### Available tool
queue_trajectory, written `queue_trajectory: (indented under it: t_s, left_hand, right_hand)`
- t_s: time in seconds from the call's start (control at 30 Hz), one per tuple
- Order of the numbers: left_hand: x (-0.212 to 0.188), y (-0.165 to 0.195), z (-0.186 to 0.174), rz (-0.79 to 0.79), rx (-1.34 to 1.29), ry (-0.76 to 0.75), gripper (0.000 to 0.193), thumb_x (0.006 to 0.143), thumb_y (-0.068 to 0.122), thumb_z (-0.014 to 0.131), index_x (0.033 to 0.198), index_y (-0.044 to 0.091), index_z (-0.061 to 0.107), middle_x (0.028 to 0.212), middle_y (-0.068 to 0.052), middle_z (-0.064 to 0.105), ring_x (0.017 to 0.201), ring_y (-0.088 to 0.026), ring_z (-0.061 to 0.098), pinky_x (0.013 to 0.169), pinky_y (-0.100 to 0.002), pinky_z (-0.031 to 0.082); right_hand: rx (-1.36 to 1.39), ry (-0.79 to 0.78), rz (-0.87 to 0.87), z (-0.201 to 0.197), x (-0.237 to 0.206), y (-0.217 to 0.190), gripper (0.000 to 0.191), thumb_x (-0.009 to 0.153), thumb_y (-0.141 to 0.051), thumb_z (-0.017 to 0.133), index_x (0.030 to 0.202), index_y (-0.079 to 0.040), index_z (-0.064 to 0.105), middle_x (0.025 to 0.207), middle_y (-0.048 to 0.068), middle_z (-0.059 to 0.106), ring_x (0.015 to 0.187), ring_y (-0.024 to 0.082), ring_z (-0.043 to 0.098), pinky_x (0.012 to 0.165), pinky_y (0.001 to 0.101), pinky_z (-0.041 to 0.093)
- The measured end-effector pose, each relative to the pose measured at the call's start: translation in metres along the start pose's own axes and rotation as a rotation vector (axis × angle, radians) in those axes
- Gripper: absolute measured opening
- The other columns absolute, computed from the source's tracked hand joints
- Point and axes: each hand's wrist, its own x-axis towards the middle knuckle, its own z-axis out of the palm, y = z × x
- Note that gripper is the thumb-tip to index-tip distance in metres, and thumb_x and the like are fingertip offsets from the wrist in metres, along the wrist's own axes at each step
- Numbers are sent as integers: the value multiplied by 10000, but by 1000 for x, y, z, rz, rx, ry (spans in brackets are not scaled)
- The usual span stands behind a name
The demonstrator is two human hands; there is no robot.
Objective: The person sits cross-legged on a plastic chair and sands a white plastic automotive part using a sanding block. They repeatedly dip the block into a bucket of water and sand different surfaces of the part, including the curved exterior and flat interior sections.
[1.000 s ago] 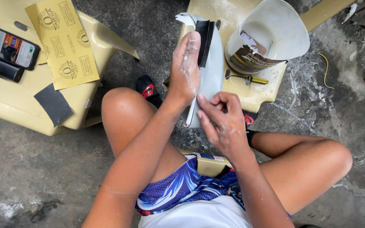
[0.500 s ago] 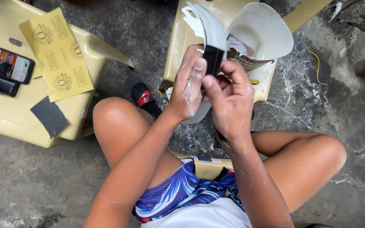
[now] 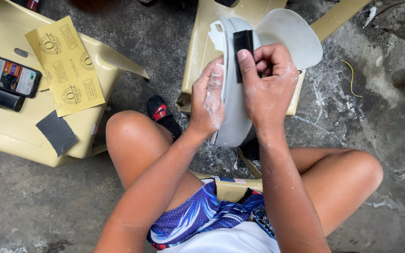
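Centrally, a long curved white panel (image 3: 234, 100), dusted pale, stands on edge above the person's knees, with its upper end near the beige plastic chair (image 3: 198, 56) ahead. The left hand (image 3: 208, 100) is closed around the panel's left edge, fingers wrapped along it, and steadies the piece. The right hand (image 3: 270, 79) is closed in a pinch on a small folded piece of dark sandpaper (image 3: 243, 51), pressing it flat against the panel's upper face with the thumb extended along the strip. For good results in the sanding step, judged from this grip, pressure should remain even across the strip, strokes should follow the panel's curve, and the left hand should brace close to the worked area so the thin edge does not flex. A white bucket (image 3: 291, 40) sits on the chair just behind the right hand. To the left, a second beige chair (image 3: 33, 136) carries a yellow sandpaper sheet (image 3: 66, 70), a dark sandpaper square (image 3: 56, 132) and a smartphone (image 3: 8, 73).
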Motion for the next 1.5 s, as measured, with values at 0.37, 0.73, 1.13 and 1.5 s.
queue_trajectory:
  t_s: [0.37,0.73,1.13,1.5]
  left_hand:
    - [2,-4,-3,71,78,90,292,1192,284,368,1053,69,508,952,9,473,892,-72,426,807,-237,422]
    - [-24,0,18,-2,127,-24,334,1174,338,414,1103,47,560,940,23,516,888,-54,436,778,-228,428]
    - [-6,-4,0,75,104,85,366,1197,329,389,976,55,489,868,29,461,819,-45,418,723,-245,404]
    - [-28,-5,18,-52,248,-40,384,1134,404,401,1100,61,573,806,39,475,721,-38,406,637,-224,381]
  right_hand:
    - [-37,-32,-5,4,-55,-6,292,952,-119,797,861,-14,540,882,67,527,780,152,498,695,315,447]
    - [-70,-6,-158,1,29,9,239,987,-90,812,908,-7,602,827,76,597,766,180,493,714,326,461]
    - [-139,90,-79,7,-85,-2,269,925,-100,809,832,-18,570,829,98,558,790,227,506,707,364,431]
    - [-161,79,-147,-8,18,5,262,984,-104,820,876,-1,604,816,77,605,732,174,530,684,318,455]
